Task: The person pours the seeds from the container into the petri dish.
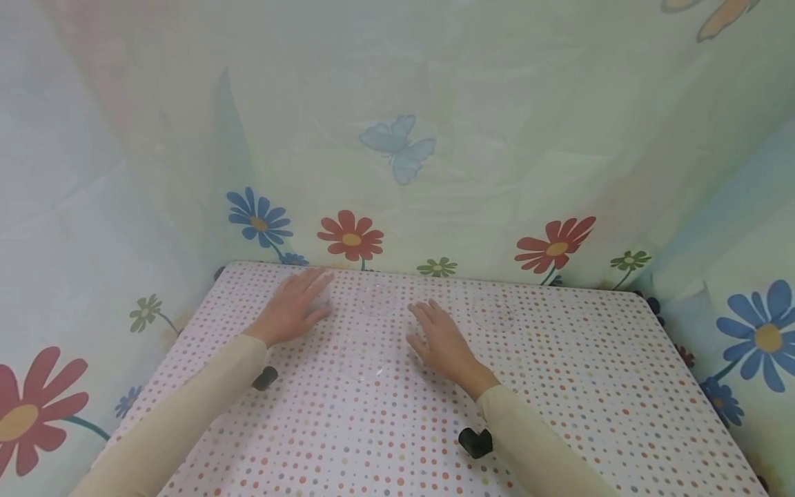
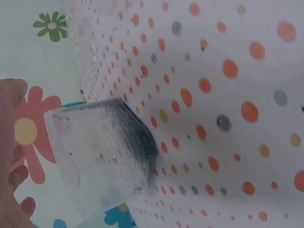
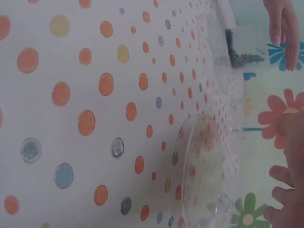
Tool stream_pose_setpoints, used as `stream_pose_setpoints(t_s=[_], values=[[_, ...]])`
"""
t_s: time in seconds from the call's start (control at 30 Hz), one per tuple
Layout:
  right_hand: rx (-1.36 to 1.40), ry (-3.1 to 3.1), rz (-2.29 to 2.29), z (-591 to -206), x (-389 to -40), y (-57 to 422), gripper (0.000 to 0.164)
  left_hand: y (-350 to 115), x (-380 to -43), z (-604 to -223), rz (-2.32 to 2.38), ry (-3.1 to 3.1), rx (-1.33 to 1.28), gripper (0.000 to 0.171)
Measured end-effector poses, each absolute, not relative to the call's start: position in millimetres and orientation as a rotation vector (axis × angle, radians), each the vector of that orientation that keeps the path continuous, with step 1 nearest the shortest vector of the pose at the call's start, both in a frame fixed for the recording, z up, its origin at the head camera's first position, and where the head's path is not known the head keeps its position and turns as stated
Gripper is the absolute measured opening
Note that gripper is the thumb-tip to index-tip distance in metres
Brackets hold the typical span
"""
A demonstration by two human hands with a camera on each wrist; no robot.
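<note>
My left hand (image 1: 292, 307) is held over the far left of the table, fingers extended and holding nothing. Close to it stands a clear plastic box (image 2: 104, 152) with dark grains gathered at its bottom. My right hand (image 1: 444, 345) hovers right of the middle, its fingers spread and nothing in its grip. A round clear dish (image 3: 204, 175) with a thin rim lies below and beside that hand in the right wrist view. Between the hands sits another clear dish (image 1: 363, 355), faint against the dotted cloth.
More see-through round dishes lie farther back, one (image 1: 377, 298) near the middle and one (image 1: 493, 314) to the right. The table (image 1: 590, 414) has a dotted cover. A flowered curtain (image 1: 497, 138) hangs close behind it and along both sides.
</note>
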State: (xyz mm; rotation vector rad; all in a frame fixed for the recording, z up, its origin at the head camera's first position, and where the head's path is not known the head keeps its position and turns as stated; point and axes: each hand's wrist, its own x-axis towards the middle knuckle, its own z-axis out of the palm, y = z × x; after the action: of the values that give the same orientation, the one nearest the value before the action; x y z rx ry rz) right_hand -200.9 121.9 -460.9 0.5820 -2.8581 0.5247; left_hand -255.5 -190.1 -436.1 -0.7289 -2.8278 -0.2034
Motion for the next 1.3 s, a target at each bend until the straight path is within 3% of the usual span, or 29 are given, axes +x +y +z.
stream_pose_setpoints(t_s=[1.3], values=[[0.556, -2.898, 0.607, -468, -216, 112, 0.052, -217, -274, -456, -0.628, -3.012, -0.302, 0.097]])
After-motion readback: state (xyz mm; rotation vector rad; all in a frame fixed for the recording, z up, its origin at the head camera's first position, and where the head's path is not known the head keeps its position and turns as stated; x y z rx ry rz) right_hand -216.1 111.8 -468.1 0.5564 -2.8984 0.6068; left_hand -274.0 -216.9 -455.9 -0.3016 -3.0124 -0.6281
